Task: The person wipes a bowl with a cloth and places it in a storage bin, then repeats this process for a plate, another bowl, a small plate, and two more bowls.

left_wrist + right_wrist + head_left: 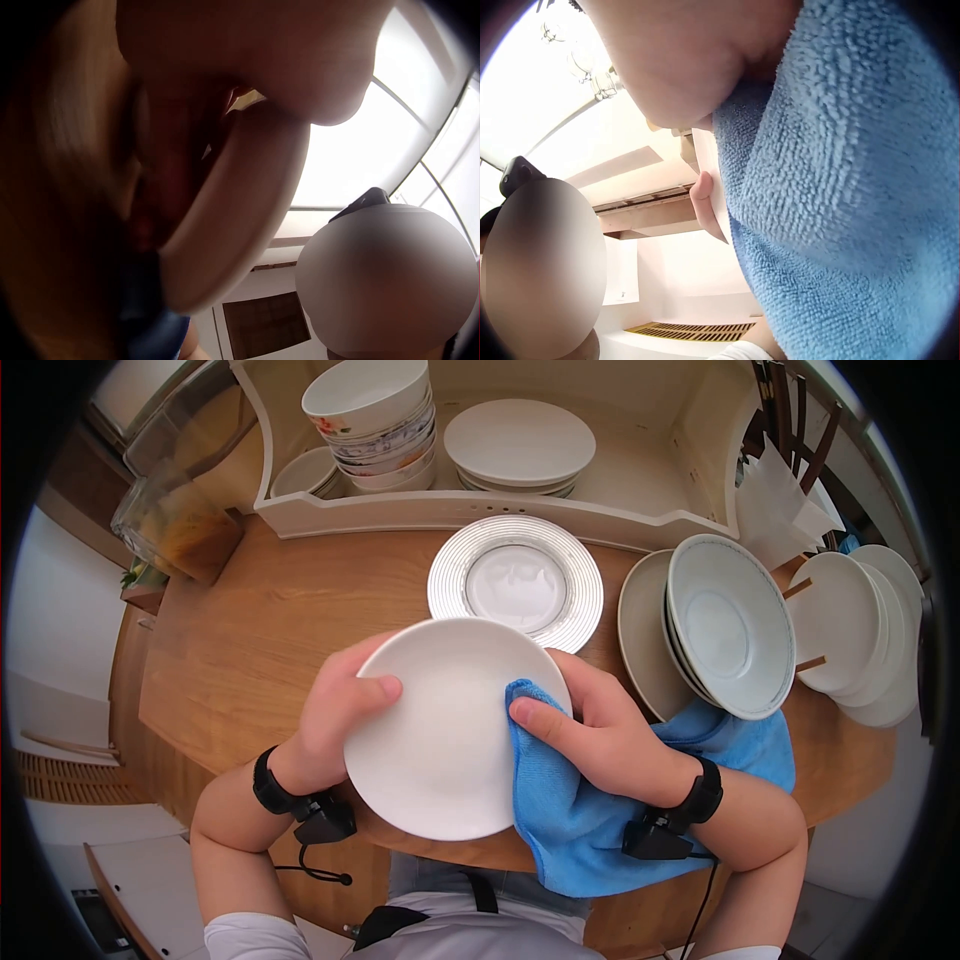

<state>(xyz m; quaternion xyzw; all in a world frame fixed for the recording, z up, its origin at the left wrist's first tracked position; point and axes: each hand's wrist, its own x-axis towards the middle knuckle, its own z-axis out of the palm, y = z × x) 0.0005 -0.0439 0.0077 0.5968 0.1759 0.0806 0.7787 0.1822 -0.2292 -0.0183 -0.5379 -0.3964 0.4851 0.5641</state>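
Observation:
A round white plate (440, 750) is held up over the table's near edge between both hands. The left hand (340, 705) grips its left rim, thumb on the upper face, the other fingers out of sight behind it. With the thumb over a blue cloth (565, 800), the right hand (610, 730) pinches the plate's right side; the cloth hangs below and trails right. In the left wrist view the plate (247, 202) shows edge-on under the left hand (262, 52). The cloth (840, 180) fills much of the right wrist view, beside the right hand (690, 60).
Behind is a silver-ringed plate (440, 580). A cream rack (660, 515) holds stacked bowls (365, 405) and plates (520, 440). Right of centre, bowls (730, 625) lean on a plate (640, 630), near upright white plates (840, 620). A glass container (180, 530) stands back left.

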